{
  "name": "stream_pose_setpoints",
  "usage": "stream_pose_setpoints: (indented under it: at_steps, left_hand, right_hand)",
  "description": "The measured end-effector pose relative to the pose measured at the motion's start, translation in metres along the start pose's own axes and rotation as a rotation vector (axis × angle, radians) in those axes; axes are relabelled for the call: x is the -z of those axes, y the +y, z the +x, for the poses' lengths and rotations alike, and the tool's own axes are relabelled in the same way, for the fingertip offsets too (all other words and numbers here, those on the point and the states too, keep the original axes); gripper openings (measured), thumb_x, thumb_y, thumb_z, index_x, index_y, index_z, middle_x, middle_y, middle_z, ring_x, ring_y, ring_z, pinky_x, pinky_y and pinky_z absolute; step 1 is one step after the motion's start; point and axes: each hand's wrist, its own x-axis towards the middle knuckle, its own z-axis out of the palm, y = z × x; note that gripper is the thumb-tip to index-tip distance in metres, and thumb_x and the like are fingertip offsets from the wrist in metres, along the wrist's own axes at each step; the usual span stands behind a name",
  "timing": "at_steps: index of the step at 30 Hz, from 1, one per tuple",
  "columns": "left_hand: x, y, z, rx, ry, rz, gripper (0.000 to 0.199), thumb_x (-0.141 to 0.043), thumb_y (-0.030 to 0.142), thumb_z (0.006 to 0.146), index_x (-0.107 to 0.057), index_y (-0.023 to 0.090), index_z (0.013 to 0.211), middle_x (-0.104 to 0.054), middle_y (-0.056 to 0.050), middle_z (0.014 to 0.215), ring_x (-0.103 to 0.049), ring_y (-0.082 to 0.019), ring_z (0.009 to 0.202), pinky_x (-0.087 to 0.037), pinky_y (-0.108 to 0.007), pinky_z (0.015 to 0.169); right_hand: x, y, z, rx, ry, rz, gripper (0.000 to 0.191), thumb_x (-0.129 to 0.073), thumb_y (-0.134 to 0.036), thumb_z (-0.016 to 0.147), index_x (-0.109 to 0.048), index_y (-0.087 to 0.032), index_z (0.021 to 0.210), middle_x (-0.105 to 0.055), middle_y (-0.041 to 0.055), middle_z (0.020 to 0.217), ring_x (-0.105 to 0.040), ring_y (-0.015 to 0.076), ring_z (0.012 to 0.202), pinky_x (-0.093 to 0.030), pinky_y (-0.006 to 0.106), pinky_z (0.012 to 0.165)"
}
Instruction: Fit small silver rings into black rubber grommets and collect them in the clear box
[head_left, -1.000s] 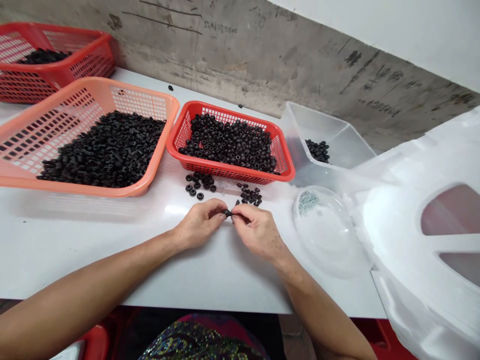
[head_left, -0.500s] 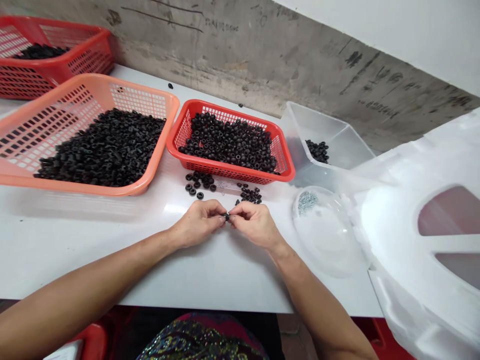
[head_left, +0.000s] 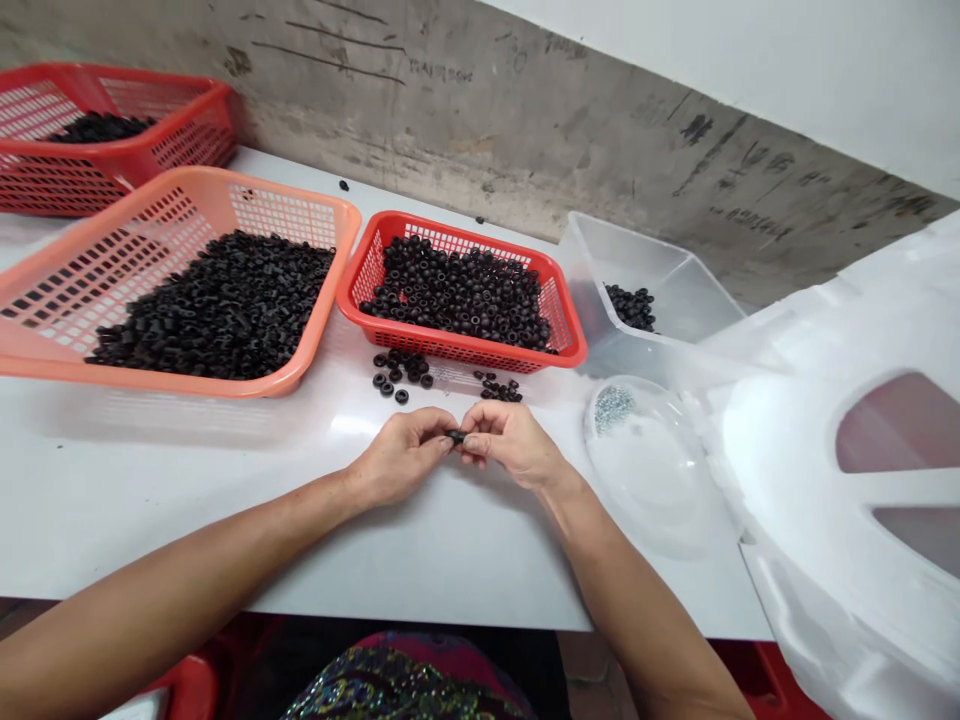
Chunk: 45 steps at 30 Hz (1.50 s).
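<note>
My left hand and my right hand meet above the white table, their fingertips pinching a small black rubber piece from both sides. Most of that piece is hidden by my fingers. Just beyond my hands lie two small groups of loose black rubber rings. Behind them, a red plastic mesh basket holds many similar rings. A larger salmon-coloured mesh basket to the left holds a heap of short black rubber pieces.
A red basket with black pieces stands at the back left, against a marked concrete wall. To the right are a clear plastic box with black rings and a clear dish holding small metal parts. Large white plastic sheeting rises at the far right.
My hands have stayed together on the small black piece, with only slight finger movement. The view has shifted a little, so the baskets sit slightly lower in the picture.
</note>
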Motion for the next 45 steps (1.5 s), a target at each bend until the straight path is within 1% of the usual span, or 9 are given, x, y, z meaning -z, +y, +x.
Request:
stream_pose_setpoints:
  at_steps: [5,10,19,27,33,36,39,43,45]
  left_hand:
    - [-0.001,-0.003,-0.001,-0.131,0.062,0.204,0.017,-0.050,0.015,0.081,-0.066,0.020,0.087,-0.051,-0.004,0.085,-0.051,-0.016,0.083,-0.042,-0.032,0.079]
    - [-0.001,-0.009,0.001,-0.180,0.163,0.252,0.013,-0.056,0.016,0.078,-0.068,0.022,0.081,-0.044,-0.006,0.102,-0.045,-0.020,0.101,-0.039,-0.037,0.090]
    - [-0.003,-0.013,-0.003,-0.099,0.025,0.035,0.047,-0.061,0.025,0.079,-0.047,0.021,0.123,-0.056,-0.006,0.106,-0.052,-0.017,0.086,-0.043,-0.029,0.074]
    - [0.000,-0.015,0.001,-0.105,-0.045,0.273,0.032,-0.046,0.031,0.089,-0.052,0.018,0.118,-0.058,-0.001,0.074,-0.053,-0.016,0.069,-0.043,-0.029,0.065]
    - [-0.002,-0.023,-0.001,-0.137,0.062,0.237,0.046,-0.053,0.032,0.085,-0.045,0.018,0.128,-0.058,-0.010,0.109,-0.056,-0.020,0.094,-0.046,-0.035,0.083]
    - [0.001,-0.026,0.002,-0.268,0.188,0.215,0.046,-0.054,0.030,0.084,-0.042,0.020,0.128,-0.054,-0.010,0.111,-0.056,-0.019,0.093,-0.048,-0.036,0.081]
    - [0.008,-0.022,0.008,-0.348,0.437,0.270,0.037,-0.053,0.027,0.084,-0.048,0.020,0.119,-0.054,-0.008,0.103,-0.055,-0.017,0.087,-0.049,-0.033,0.075]
    - [0.022,-0.012,0.016,-0.381,0.626,0.425,0.026,-0.053,0.020,0.081,-0.054,0.018,0.107,-0.056,-0.005,0.093,-0.054,-0.015,0.078,-0.049,-0.030,0.070]
    - [0.030,-0.011,0.019,-0.401,0.659,0.515,0.024,-0.053,0.017,0.079,-0.056,0.018,0.103,-0.057,-0.004,0.090,-0.054,-0.015,0.078,-0.048,-0.031,0.072]
  right_hand:
    - [0.004,0.008,0.002,-0.018,-0.159,0.168,0.031,-0.076,-0.028,0.067,-0.060,-0.012,0.089,-0.067,0.0053,0.078,-0.065,0.0134,0.069,-0.053,0.026,0.064]
    - [0.002,0.011,0.003,-0.004,-0.267,0.253,0.044,-0.074,-0.033,0.069,-0.064,-0.012,0.106,-0.064,0.0088,0.099,-0.062,0.0160,0.089,-0.053,0.031,0.081]
    - [-0.003,0.011,0.005,0.095,-0.180,0.095,0.036,-0.073,-0.038,0.069,-0.071,-0.017,0.097,-0.067,0.0060,0.090,-0.059,0.0174,0.085,-0.048,0.030,0.080]
    - [-0.015,0.012,0.007,0.074,-0.076,-0.011,0.020,-0.069,-0.029,0.070,-0.072,-0.015,0.085,-0.064,0.0004,0.068,-0.055,0.0136,0.063,-0.046,0.026,0.063]
    - [-0.020,0.003,0.002,0.178,-0.080,-0.127,0.023,-0.059,-0.021,0.076,-0.070,-0.017,0.097,-0.068,0.0029,0.085,-0.060,0.0155,0.078,-0.049,0.030,0.077]
    - [-0.018,-0.006,-0.006,0.241,0.069,-0.194,0.029,-0.059,-0.023,0.078,-0.067,-0.018,0.105,-0.068,0.0042,0.087,-0.062,0.0154,0.077,-0.052,0.031,0.074]
    - [0.006,-0.029,-0.014,0.391,0.334,-0.249,0.027,-0.064,-0.028,0.076,-0.068,-0.019,0.102,-0.069,0.0040,0.085,-0.064,0.0153,0.074,-0.054,0.034,0.073]
    - [0.084,-0.084,-0.010,0.616,0.789,-0.434,0.034,-0.062,-0.031,0.077,-0.064,-0.018,0.109,-0.069,0.0059,0.091,-0.065,0.0185,0.081,-0.054,0.041,0.080]
    - [0.125,-0.110,-0.002,0.600,0.982,-0.586,0.048,-0.068,-0.030,0.071,-0.060,-0.015,0.116,-0.066,0.0114,0.104,-0.063,0.0248,0.095,-0.052,0.046,0.083]
